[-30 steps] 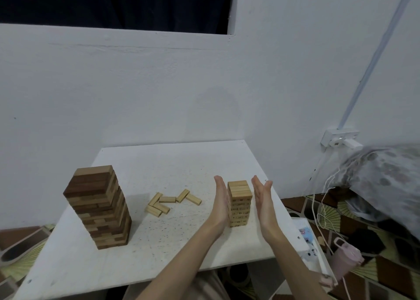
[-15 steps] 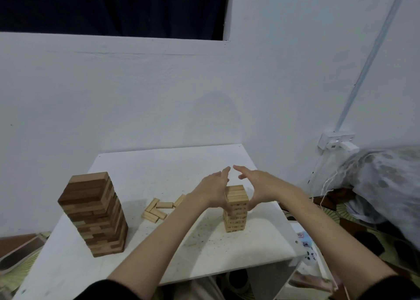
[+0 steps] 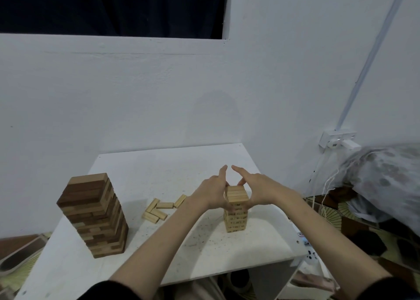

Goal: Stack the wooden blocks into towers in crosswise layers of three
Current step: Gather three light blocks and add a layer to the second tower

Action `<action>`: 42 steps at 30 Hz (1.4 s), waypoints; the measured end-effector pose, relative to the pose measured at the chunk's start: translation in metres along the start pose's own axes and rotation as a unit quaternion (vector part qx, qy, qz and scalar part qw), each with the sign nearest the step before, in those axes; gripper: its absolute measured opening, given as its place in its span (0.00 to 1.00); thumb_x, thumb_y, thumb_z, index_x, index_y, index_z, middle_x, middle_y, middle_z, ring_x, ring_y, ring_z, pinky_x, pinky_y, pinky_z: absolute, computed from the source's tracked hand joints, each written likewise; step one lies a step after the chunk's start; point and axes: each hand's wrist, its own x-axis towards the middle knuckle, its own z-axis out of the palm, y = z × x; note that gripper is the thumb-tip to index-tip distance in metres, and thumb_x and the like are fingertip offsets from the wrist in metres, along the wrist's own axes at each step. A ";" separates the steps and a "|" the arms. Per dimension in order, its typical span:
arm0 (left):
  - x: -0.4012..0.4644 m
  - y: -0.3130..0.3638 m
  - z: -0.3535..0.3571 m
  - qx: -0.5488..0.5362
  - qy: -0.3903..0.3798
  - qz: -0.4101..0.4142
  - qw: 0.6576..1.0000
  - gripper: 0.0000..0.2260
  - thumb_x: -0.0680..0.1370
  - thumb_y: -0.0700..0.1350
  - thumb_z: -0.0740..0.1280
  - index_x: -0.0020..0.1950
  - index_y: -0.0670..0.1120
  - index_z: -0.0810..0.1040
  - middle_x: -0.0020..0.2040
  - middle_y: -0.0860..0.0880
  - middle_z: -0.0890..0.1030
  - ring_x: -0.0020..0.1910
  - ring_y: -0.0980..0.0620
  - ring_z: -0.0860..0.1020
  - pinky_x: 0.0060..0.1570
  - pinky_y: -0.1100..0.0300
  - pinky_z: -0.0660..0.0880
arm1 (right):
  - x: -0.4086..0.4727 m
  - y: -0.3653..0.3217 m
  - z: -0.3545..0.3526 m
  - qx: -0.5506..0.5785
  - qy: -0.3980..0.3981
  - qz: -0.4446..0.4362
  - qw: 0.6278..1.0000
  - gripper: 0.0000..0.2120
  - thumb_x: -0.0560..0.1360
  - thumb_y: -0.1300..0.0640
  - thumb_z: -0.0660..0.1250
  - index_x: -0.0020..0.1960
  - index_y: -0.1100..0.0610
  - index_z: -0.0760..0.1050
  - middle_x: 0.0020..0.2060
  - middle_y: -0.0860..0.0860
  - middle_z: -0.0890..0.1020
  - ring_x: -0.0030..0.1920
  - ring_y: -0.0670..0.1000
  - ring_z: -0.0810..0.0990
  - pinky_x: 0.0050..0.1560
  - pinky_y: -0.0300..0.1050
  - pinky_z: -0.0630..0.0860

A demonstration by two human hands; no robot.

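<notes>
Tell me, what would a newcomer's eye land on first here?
Both hands, left hand and right hand, cupped around the top of the small pale tower at the table's middle right. Next, the taller dark tower standing at the left, with loose pale blocks lying between the two.

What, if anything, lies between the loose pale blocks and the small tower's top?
Mainly the left hand, pressed against the small pale wooden tower on the side facing the loose pale wooden blocks; the right hand flanks the other side.
</notes>
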 end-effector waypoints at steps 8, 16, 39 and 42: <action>0.003 -0.002 0.003 -0.055 -0.003 -0.006 0.998 0.54 0.66 0.47 0.78 0.77 0.46 0.39 0.70 0.45 0.68 0.69 0.46 0.66 0.66 0.53 0.66 | 0.000 0.001 -0.001 0.036 -0.006 0.005 0.999 0.56 0.66 0.54 0.78 0.77 0.44 0.40 0.66 0.48 0.73 0.65 0.56 0.70 0.63 0.51 0.71; 0.004 -0.021 -0.002 -0.549 -0.004 -0.201 0.812 0.37 0.79 0.64 0.48 0.77 0.39 0.43 0.66 0.40 0.69 0.62 0.45 0.71 0.61 0.53 0.67 | -0.019 0.005 -0.004 0.382 0.060 0.085 0.918 0.38 0.75 0.35 0.56 0.77 0.55 0.52 0.74 0.51 0.63 0.73 0.50 0.63 0.72 0.48 0.61; -0.002 0.005 0.007 -0.609 -0.035 -0.197 0.767 0.39 0.78 0.66 0.40 0.75 0.35 0.49 0.52 0.50 0.77 0.48 0.50 0.76 0.56 0.61 0.71 | -0.015 -0.010 0.025 0.553 0.033 0.126 0.823 0.50 0.68 0.26 0.42 0.78 0.58 0.46 0.73 0.65 0.60 0.72 0.58 0.64 0.69 0.44 0.62; -0.003 -0.014 0.001 -0.580 0.033 -0.153 0.800 0.26 0.82 0.54 0.49 0.75 0.40 0.55 0.51 0.46 0.72 0.47 0.53 0.72 0.68 0.56 0.60 | -0.022 -0.003 0.010 0.453 0.046 0.099 0.885 0.47 0.67 0.27 0.51 0.78 0.52 0.50 0.76 0.52 0.59 0.75 0.52 0.60 0.74 0.50 0.57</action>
